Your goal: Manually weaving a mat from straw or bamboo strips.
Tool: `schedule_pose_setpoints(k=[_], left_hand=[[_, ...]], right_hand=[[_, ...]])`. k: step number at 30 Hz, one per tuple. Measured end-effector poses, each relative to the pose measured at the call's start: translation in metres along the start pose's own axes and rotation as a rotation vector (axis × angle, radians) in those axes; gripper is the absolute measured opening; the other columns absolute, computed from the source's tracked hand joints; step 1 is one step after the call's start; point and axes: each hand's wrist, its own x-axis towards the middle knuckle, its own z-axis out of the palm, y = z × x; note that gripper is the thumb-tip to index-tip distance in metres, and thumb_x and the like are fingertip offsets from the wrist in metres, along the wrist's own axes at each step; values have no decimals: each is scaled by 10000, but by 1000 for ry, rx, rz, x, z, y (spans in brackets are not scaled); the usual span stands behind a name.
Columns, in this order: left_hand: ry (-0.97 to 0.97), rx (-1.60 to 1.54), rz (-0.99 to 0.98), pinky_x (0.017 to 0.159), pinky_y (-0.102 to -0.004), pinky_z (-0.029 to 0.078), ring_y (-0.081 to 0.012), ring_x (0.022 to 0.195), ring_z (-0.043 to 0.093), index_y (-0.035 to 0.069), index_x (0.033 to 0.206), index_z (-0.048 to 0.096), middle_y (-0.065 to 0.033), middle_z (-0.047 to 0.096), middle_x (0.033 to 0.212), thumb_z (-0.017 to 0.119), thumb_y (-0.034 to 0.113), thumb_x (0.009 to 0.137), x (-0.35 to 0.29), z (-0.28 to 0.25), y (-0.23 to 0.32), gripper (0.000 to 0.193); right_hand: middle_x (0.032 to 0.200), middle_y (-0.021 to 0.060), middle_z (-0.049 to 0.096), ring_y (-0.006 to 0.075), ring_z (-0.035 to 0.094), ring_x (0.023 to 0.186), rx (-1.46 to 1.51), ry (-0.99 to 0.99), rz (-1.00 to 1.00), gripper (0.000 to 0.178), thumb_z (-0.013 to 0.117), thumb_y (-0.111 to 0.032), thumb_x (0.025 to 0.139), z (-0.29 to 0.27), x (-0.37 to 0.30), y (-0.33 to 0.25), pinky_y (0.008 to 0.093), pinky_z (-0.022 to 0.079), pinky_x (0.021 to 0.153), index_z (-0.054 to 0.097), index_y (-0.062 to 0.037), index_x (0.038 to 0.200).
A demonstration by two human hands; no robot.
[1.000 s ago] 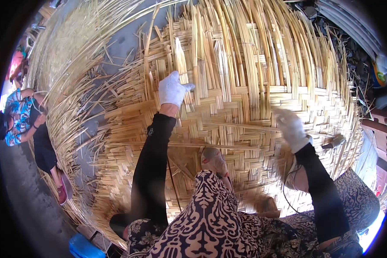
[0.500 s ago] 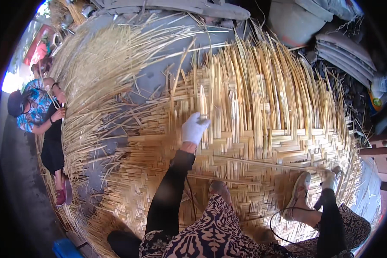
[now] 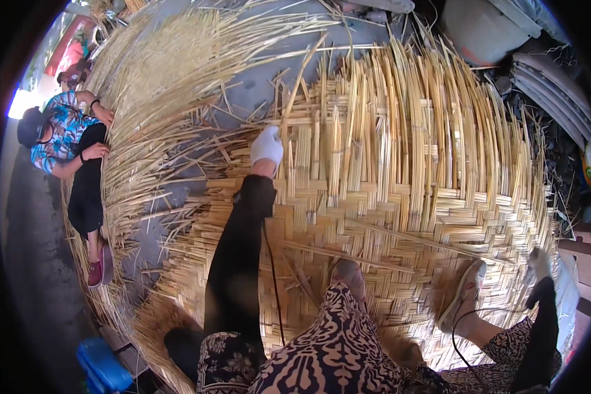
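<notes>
My left hand (image 3: pixel 267 147), in a white glove, is closed at the lower end of a loose bamboo strip (image 3: pixel 305 73) that slants up and away; its fingertips are partly hidden. Beneath it lies a large woven bamboo mat (image 3: pixel 374 244), with long unwoven strips (image 3: pixel 433 125) fanning out along its far side. Off to the far right, by the mat's edge, is my right hand (image 3: pixel 540 262), gloved and smeared by motion, so its fingers do not show clearly. Two thin strips lie loose across the weave, one of them a long strip (image 3: pixel 407 238) between my hands.
Both my shoes (image 3: pixel 466 289) rest on the mat. At the left, another person (image 3: pixel 65 141) sits beside a spread of bamboo strips (image 3: pixel 157 85). A grey bucket (image 3: pixel 482 33) and a stack of curved grey pieces (image 3: pixel 555 95) stand at the far right. A blue object (image 3: pixel 103 368) is low left.
My left hand has moved left and away, to the loose strip's lower end. My right hand has shifted right, toward the mat's edge. The view has turned slightly.
</notes>
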Motion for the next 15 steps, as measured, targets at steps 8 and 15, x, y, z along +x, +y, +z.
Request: schedule_pose_setpoints(k=[8, 15], left_hand=[[-186, 190, 206, 650, -308, 450, -226, 722, 589, 32, 916, 603, -133, 615, 797, 664, 220, 686, 11, -24, 34, 303], [-189, -67, 75, 667, -313, 436, -246, 737, 591, 20, 874, 602, -109, 623, 803, 697, 168, 618, 13, -54, 6, 310]], right_hand=[[611, -46, 372, 60, 373, 459, 2142, -529, 120, 234, 467, -364, 843, -38, 64, -217, 204, 316, 385, 468, -133, 879], [854, 68, 519, 165, 560, 694, 1737, -1471, 514, 447, 572, -383, 781, 58, -25, -525, 301, 493, 534, 434, -55, 1053]])
